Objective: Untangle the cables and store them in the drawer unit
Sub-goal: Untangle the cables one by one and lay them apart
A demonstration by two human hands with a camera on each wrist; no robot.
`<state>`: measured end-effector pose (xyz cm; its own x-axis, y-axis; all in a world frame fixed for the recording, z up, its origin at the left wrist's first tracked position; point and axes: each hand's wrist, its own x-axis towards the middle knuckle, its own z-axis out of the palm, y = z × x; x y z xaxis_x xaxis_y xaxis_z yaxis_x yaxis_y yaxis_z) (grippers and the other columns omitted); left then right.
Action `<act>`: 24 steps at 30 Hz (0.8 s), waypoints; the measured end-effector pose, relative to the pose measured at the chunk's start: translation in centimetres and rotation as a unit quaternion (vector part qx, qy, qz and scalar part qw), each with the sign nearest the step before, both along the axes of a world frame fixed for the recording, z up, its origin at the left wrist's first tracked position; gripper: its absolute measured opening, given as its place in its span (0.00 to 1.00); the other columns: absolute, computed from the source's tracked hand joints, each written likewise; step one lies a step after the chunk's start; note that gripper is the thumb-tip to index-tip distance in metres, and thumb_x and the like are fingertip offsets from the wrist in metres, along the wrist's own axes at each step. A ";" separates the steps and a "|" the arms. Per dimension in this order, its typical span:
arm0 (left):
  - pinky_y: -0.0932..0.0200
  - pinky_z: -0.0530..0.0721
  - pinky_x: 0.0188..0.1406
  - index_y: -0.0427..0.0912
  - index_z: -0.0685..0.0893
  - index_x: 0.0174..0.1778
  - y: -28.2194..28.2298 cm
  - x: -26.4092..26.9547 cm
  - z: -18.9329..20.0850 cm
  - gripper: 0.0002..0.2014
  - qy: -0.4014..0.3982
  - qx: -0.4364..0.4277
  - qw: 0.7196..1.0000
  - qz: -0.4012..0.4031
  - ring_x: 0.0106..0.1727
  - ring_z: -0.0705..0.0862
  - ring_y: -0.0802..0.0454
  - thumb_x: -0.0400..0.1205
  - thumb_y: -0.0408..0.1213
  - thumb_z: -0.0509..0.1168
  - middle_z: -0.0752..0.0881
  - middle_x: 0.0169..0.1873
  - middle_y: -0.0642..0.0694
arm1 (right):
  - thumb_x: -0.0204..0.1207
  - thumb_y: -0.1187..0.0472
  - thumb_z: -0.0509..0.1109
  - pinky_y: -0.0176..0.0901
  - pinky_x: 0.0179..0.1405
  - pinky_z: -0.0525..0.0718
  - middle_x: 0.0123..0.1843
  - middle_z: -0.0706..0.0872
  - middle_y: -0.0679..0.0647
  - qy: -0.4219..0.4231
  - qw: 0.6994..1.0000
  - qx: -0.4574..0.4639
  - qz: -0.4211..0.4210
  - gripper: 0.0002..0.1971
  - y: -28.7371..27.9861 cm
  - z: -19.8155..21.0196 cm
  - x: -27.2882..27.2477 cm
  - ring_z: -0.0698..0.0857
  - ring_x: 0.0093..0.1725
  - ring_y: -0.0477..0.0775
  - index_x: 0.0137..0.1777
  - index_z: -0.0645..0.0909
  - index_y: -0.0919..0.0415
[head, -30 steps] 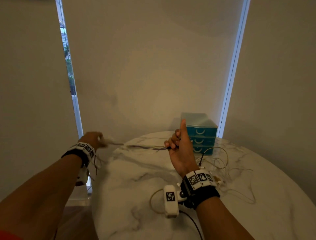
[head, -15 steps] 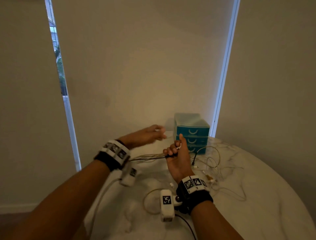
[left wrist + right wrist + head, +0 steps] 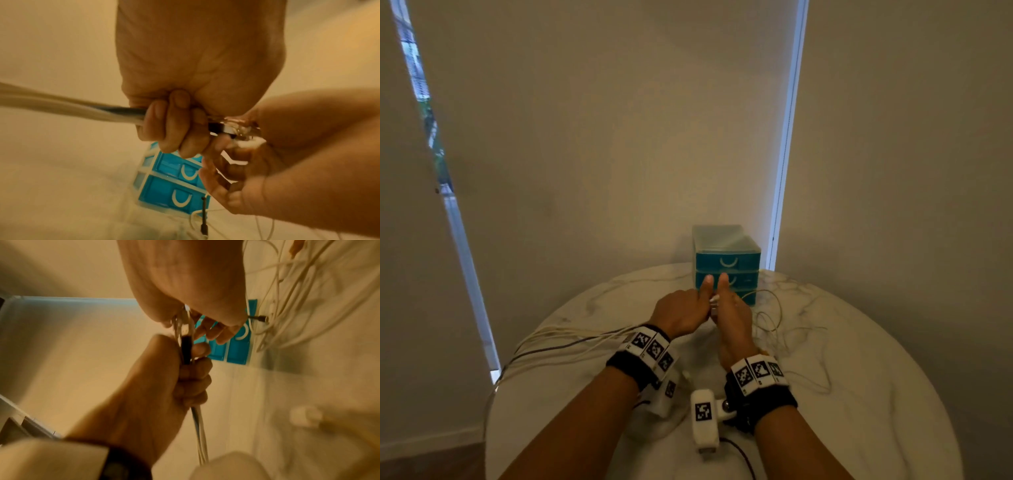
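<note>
While loose cables [image 3: 774,318] fringe drawer unit [image 3: 726,260], table [image 3: 876,394]

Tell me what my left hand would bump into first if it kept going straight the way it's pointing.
Probably the blue drawer unit. The left hand, gripping the cable bundle, points its thumb at the drawer fronts; nothing shows between them, though depth is unclear.

Teal drawer unit [image 3: 726,262], white marble-veined table [image 3: 859,377], white and dark cables [image 3: 571,339].

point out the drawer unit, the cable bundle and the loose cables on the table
drawer unit [image 3: 727,262], head view, top drawer front
cable bundle [image 3: 86,108], left wrist view, taut strands left of fist
loose cables [image 3: 768,311], head view, loop beside unit
</note>
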<state>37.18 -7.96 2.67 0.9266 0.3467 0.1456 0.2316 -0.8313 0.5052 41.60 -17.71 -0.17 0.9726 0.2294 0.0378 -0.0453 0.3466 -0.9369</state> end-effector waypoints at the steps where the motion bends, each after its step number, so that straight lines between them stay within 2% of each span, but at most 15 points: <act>1: 0.46 0.84 0.60 0.46 0.89 0.39 0.6 0.5 -0.3 0.43 -0.012 -0.006 1.000 0.005 0.49 0.90 0.42 0.92 0.66 0.33 0.93 0.44 0.45 | 0.84 0.35 0.70 0.52 0.61 0.91 0.53 0.95 0.55 -0.009 1.000 0.020 0.004 0.24 -0.5 0.1 0.2 0.94 0.55 0.56 0.58 0.89 0.57; 2: 0.45 0.84 0.60 0.43 0.88 0.45 1.2 0.9 -0.5 0.37 -0.021 -0.003 1.000 0.010 0.51 0.90 0.40 0.94 0.61 0.38 0.93 0.48 0.43 | 0.85 0.37 0.70 0.50 0.59 0.91 0.55 0.95 0.56 -0.022 0.999 0.040 0.014 0.25 -1.0 0.4 0.3 0.94 0.58 0.58 0.63 0.88 0.60; 4: 0.43 0.85 0.59 0.40 0.81 0.62 2.0 1.6 -0.5 0.19 -0.029 -0.009 0.999 0.019 0.56 0.88 0.34 0.95 0.50 0.50 0.90 0.56 0.36 | 0.89 0.44 0.69 0.45 0.56 0.91 0.59 0.95 0.55 -0.067 0.997 0.038 0.024 0.21 -1.9 0.8 0.4 0.94 0.61 0.55 0.68 0.87 0.60; 5: 0.42 0.86 0.57 0.40 0.77 0.65 2.3 1.8 -0.6 0.15 -0.037 -0.018 0.999 0.026 0.56 0.88 0.33 0.94 0.46 0.54 0.90 0.57 0.35 | 0.91 0.46 0.68 0.43 0.58 0.90 0.60 0.95 0.52 -0.096 0.995 0.022 0.024 0.17 -2.3 1.0 0.3 0.93 0.62 0.52 0.69 0.87 0.56; 6: 0.41 0.86 0.57 0.40 0.76 0.62 2.4 2.0 -0.7 0.12 -0.045 -0.033 0.998 0.024 0.55 0.88 0.32 0.92 0.45 0.55 0.90 0.56 0.35 | 0.91 0.47 0.67 0.42 0.61 0.89 0.61 0.95 0.48 -0.123 0.992 0.001 0.023 0.15 -2.5 0.8 0.3 0.92 0.64 0.48 0.69 0.88 0.52; 8: 0.38 0.86 0.55 0.42 0.77 0.52 2.3 2.0 -1.1 0.16 -0.055 -0.059 0.997 -0.004 0.49 0.89 0.34 0.87 0.51 0.54 0.92 0.49 0.36 | 0.92 0.45 0.64 0.41 0.67 0.86 0.65 0.93 0.42 -0.176 0.983 -0.035 0.039 0.16 -2.7 0.3 0.2 0.90 0.66 0.41 0.73 0.87 0.44; 10: 0.38 0.86 0.54 0.44 0.78 0.39 2.3 1.8 -2.1 0.23 -0.072 -0.110 0.991 -0.011 0.38 0.86 0.40 0.83 0.59 0.48 0.90 0.36 0.43 | 0.93 0.46 0.64 0.36 0.69 0.83 0.68 0.91 0.41 -0.217 0.971 -0.072 0.065 0.17 -2.7 -0.3 0.1 0.87 0.68 0.35 0.77 0.85 0.41; 13: 0.46 0.83 0.47 0.48 0.77 0.31 2.4 1.5 -3.2 0.26 -0.103 -0.170 0.980 -0.001 0.30 0.80 0.49 0.93 0.53 0.48 0.84 0.25 0.52 | 0.94 0.55 0.64 0.21 0.65 0.78 0.70 0.88 0.38 -0.280 0.950 -0.126 0.057 0.17 -2.9 -0.6 0.0 0.83 0.67 0.24 0.79 0.84 0.48; 15: 0.53 0.78 0.41 0.48 0.79 0.31 2.3 1.4 -3.2 0.29 -0.113 -0.194 0.974 -0.005 0.28 0.80 0.52 0.95 0.54 0.47 0.85 0.26 0.53 | 0.94 0.55 0.64 0.19 0.67 0.77 0.73 0.88 0.42 -0.295 0.943 -0.147 0.034 0.17 -2.8 -0.9 0.0 0.83 0.71 0.29 0.79 0.84 0.50; 17: 0.57 0.75 0.34 0.47 0.84 0.33 2.1 1.4 -3.3 0.34 -0.106 -0.197 0.975 -0.004 0.29 0.81 0.54 0.95 0.60 0.44 0.87 0.29 0.51 | 0.93 0.55 0.65 0.23 0.72 0.77 0.75 0.88 0.45 -0.294 0.942 -0.156 0.029 0.17 -3.0 -1.3 0.1 0.83 0.75 0.37 0.79 0.85 0.50; 18: 0.58 0.74 0.34 0.47 0.85 0.34 2.0 1.4 -3.4 0.35 -0.102 -0.196 0.975 -0.007 0.29 0.81 0.54 0.95 0.62 0.43 0.88 0.31 0.50 | 0.93 0.54 0.65 0.27 0.75 0.78 0.75 0.88 0.45 -0.290 0.944 -0.157 0.033 0.17 -3.0 -1.4 0.1 0.83 0.75 0.37 0.78 0.85 0.49; 19: 0.58 0.75 0.34 0.47 0.85 0.35 2.0 1.5 -3.6 0.36 -0.102 -0.199 0.975 -0.013 0.29 0.81 0.55 0.94 0.63 0.41 0.88 0.31 0.50 | 0.93 0.54 0.65 0.29 0.76 0.78 0.75 0.88 0.45 -0.285 0.945 -0.155 0.040 0.17 -3.1 -1.5 0.0 0.83 0.73 0.33 0.79 0.85 0.49; 21: 0.57 0.76 0.35 0.49 0.83 0.33 2.0 1.7 -3.8 0.37 -0.108 -0.212 0.971 -0.025 0.25 0.79 0.58 0.94 0.63 0.39 0.85 0.27 0.52 | 0.92 0.54 0.66 0.28 0.77 0.77 0.77 0.86 0.45 -0.279 0.947 -0.143 0.064 0.18 -3.1 -1.4 -0.2 0.80 0.71 0.23 0.80 0.83 0.49; 22: 0.56 0.76 0.36 0.49 0.81 0.31 2.0 1.8 -3.9 0.37 -0.114 -0.217 0.969 -0.028 0.22 0.78 0.60 0.94 0.62 0.39 0.83 0.24 0.53 | 0.92 0.54 0.66 0.30 0.79 0.76 0.78 0.85 0.45 -0.275 0.949 -0.136 0.076 0.19 -2.9 -1.4 -0.2 0.78 0.72 0.21 0.81 0.81 0.50; 24: 0.56 0.77 0.38 0.49 0.79 0.29 2.1 2.0 -4.0 0.37 -0.125 -0.214 0.968 -0.035 0.20 0.77 0.62 0.95 0.62 0.37 0.82 0.22 0.52 | 0.92 0.55 0.67 0.44 0.85 0.75 0.80 0.84 0.43 -0.252 0.957 -0.117 0.089 0.21 -2.5 -1.7 -0.2 0.78 0.78 0.31 0.84 0.79 0.51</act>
<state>39.19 -5.87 -1.33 0.9043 0.3628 0.2248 0.0085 -0.5419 0.8404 41.43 -20.19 -1.83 0.7893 0.4490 0.4188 0.3934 0.1539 -0.9064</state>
